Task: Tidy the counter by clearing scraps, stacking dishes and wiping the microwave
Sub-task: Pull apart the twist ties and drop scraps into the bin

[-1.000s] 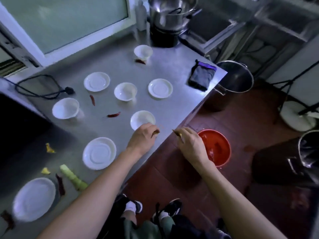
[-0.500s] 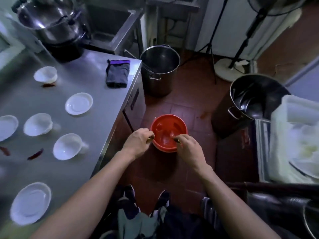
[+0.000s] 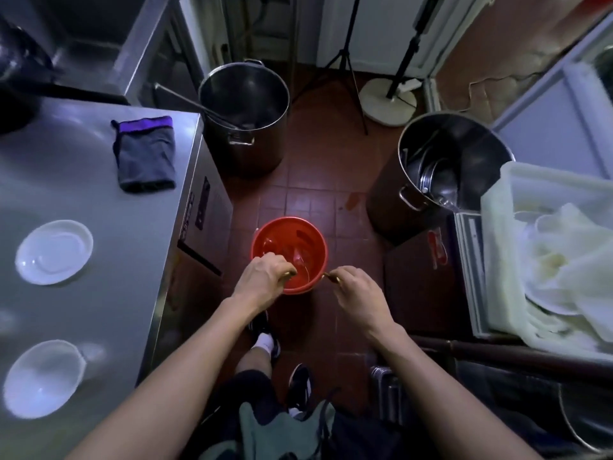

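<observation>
Over the red bucket, the left hand and right hand each pinch a small scrap. Such bits look light and limp, so fingertip pinches suffice

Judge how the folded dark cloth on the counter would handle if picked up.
The dark cloth looks like soft folded fabric, so probably floppy and light, likely unfolding when lifted by one edge. On the smooth steel counter it would probably slide easily when pushed.

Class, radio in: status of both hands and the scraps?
Left hand pinching scrap, right hand likewise. Both above red bucket. Nothing in the way.
</observation>
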A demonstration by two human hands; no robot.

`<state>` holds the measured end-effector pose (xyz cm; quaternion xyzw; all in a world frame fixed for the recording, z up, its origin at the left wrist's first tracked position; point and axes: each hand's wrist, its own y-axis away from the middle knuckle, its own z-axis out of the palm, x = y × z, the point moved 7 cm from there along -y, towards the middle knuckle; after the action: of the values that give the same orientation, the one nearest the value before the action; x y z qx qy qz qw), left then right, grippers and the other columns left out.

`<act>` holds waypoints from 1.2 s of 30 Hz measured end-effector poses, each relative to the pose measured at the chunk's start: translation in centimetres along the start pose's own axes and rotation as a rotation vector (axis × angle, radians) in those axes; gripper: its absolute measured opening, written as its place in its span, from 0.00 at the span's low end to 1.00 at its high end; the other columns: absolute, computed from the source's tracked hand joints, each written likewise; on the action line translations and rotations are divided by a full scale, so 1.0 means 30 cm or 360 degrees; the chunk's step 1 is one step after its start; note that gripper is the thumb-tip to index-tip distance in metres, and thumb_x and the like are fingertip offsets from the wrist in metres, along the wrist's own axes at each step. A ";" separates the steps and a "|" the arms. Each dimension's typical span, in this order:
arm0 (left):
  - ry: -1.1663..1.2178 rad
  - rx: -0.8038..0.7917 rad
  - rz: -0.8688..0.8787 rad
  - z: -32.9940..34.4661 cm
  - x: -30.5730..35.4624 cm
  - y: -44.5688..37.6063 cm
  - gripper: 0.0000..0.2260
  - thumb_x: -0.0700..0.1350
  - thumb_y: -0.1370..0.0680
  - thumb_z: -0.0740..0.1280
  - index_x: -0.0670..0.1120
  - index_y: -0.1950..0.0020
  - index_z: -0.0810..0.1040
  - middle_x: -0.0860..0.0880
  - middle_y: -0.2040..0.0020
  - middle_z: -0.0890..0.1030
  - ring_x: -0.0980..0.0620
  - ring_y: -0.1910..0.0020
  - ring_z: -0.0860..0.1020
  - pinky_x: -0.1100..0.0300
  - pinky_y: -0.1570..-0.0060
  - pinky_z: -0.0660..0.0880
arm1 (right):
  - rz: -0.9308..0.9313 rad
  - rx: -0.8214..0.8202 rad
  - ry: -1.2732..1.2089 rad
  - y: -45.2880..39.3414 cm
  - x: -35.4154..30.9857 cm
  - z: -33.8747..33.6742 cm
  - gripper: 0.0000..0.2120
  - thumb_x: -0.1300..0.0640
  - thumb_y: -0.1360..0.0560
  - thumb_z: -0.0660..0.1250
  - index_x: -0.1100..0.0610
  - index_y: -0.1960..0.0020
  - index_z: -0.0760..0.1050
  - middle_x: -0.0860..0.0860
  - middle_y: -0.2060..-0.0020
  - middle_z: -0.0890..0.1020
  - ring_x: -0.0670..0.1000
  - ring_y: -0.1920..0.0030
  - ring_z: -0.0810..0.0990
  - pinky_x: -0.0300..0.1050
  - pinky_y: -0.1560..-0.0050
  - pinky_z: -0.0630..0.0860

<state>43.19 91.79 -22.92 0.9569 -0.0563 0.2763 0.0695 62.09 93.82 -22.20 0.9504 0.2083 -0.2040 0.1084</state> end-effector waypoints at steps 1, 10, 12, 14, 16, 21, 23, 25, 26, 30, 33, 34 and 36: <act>0.0031 0.0001 -0.0018 0.001 -0.042 -0.023 0.07 0.40 0.24 0.71 0.46 0.47 0.85 0.49 0.51 0.83 0.48 0.52 0.78 0.48 0.49 0.76 | 0.0003 -0.0033 0.0003 -0.038 -0.006 0.017 0.11 0.59 0.24 0.68 0.54 0.43 0.81 0.50 0.47 0.83 0.54 0.51 0.81 0.48 0.52 0.78; 0.0285 0.0001 -0.0291 0.076 -0.391 -0.185 0.07 0.40 0.26 0.73 0.47 0.49 0.85 0.50 0.53 0.84 0.47 0.53 0.78 0.51 0.50 0.77 | 0.0293 -0.0338 -0.0133 -0.327 0.019 0.272 0.13 0.60 0.24 0.66 0.56 0.41 0.81 0.51 0.45 0.83 0.55 0.44 0.80 0.49 0.44 0.75; 0.0281 -0.0011 -0.0311 0.113 -0.437 -0.220 0.06 0.40 0.26 0.73 0.47 0.50 0.85 0.51 0.54 0.84 0.48 0.53 0.77 0.51 0.51 0.77 | 0.0342 -0.0424 -0.0127 -0.357 0.054 0.333 0.12 0.60 0.24 0.66 0.55 0.42 0.81 0.51 0.45 0.83 0.55 0.44 0.80 0.49 0.45 0.75; 0.0289 -0.0019 -0.0352 0.161 -0.483 -0.252 0.06 0.39 0.26 0.73 0.47 0.50 0.85 0.51 0.54 0.84 0.48 0.54 0.76 0.52 0.53 0.76 | 0.0375 -0.0499 -0.0113 -0.384 0.097 0.398 0.13 0.59 0.24 0.66 0.53 0.41 0.80 0.49 0.45 0.83 0.54 0.44 0.79 0.48 0.46 0.75; 0.0308 -0.0058 -0.0404 0.222 -0.528 -0.289 0.07 0.38 0.26 0.73 0.46 0.49 0.85 0.52 0.53 0.84 0.49 0.52 0.76 0.52 0.51 0.76 | 0.0398 -0.0542 -0.0124 -0.418 0.151 0.470 0.12 0.58 0.24 0.66 0.51 0.41 0.80 0.48 0.45 0.83 0.53 0.45 0.79 0.47 0.49 0.75; 0.0316 -0.0144 -0.0443 0.419 -0.623 -0.386 0.08 0.37 0.25 0.71 0.45 0.48 0.85 0.51 0.51 0.83 0.50 0.51 0.77 0.56 0.47 0.75 | 0.0485 -0.0641 -0.0185 -0.492 0.320 0.672 0.07 0.57 0.23 0.66 0.51 0.48 0.80 0.49 0.52 0.82 0.55 0.50 0.79 0.51 0.54 0.77; 0.0310 -0.0164 -0.0493 0.506 -0.664 -0.416 0.07 0.38 0.24 0.71 0.46 0.48 0.85 0.52 0.51 0.83 0.51 0.50 0.76 0.60 0.47 0.72 | 0.0470 -0.0686 -0.0173 -0.528 0.371 0.748 0.10 0.58 0.23 0.65 0.51 0.45 0.80 0.49 0.49 0.83 0.55 0.48 0.78 0.53 0.51 0.77; 0.0317 -0.0214 -0.0532 0.592 -0.702 -0.438 0.08 0.39 0.24 0.71 0.47 0.47 0.85 0.53 0.52 0.83 0.51 0.50 0.76 0.59 0.48 0.73 | 0.0439 -0.0709 -0.0175 -0.569 0.410 0.819 0.12 0.59 0.23 0.64 0.51 0.43 0.80 0.49 0.48 0.83 0.55 0.46 0.78 0.52 0.49 0.77; 0.0315 -0.0245 -0.0533 0.634 -0.719 -0.448 0.08 0.39 0.24 0.71 0.47 0.47 0.85 0.53 0.52 0.83 0.50 0.50 0.77 0.57 0.47 0.74 | 0.0434 -0.0719 -0.0192 -0.589 0.431 0.854 0.12 0.60 0.24 0.64 0.51 0.43 0.80 0.49 0.47 0.83 0.54 0.45 0.77 0.51 0.48 0.76; 0.0305 -0.0332 -0.0557 0.765 -0.792 -0.473 0.08 0.40 0.24 0.70 0.49 0.46 0.84 0.54 0.51 0.82 0.50 0.49 0.77 0.53 0.46 0.74 | 0.0384 -0.0799 -0.0193 -0.646 0.499 1.000 0.12 0.60 0.23 0.64 0.53 0.42 0.80 0.51 0.47 0.82 0.55 0.44 0.77 0.51 0.46 0.75; 0.0362 -0.0331 -0.0630 0.840 -0.860 -0.485 0.09 0.41 0.23 0.69 0.50 0.46 0.83 0.55 0.51 0.81 0.51 0.48 0.77 0.52 0.45 0.75 | 0.0369 -0.0845 -0.0162 -0.688 0.539 1.108 0.10 0.60 0.23 0.63 0.55 0.43 0.79 0.53 0.48 0.81 0.57 0.44 0.77 0.54 0.46 0.75; 0.0383 -0.0329 -0.0644 0.862 -0.882 -0.488 0.09 0.41 0.23 0.69 0.51 0.46 0.84 0.55 0.51 0.81 0.52 0.48 0.77 0.52 0.45 0.75 | 0.0365 -0.0859 -0.0154 -0.700 0.549 1.143 0.11 0.60 0.22 0.63 0.55 0.42 0.79 0.53 0.48 0.81 0.57 0.44 0.77 0.55 0.46 0.75; 0.0428 -0.0324 -0.0662 0.904 -0.926 -0.496 0.09 0.41 0.23 0.69 0.51 0.45 0.84 0.55 0.51 0.81 0.53 0.49 0.78 0.53 0.46 0.76 | 0.0345 -0.0879 -0.0140 -0.724 0.561 1.208 0.11 0.60 0.22 0.63 0.55 0.41 0.79 0.53 0.47 0.81 0.57 0.44 0.77 0.54 0.47 0.75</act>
<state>36.13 103.91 -62.05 0.8906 0.1238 0.3737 0.2276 54.07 108.53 -64.50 0.8919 0.1481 -0.1677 0.3929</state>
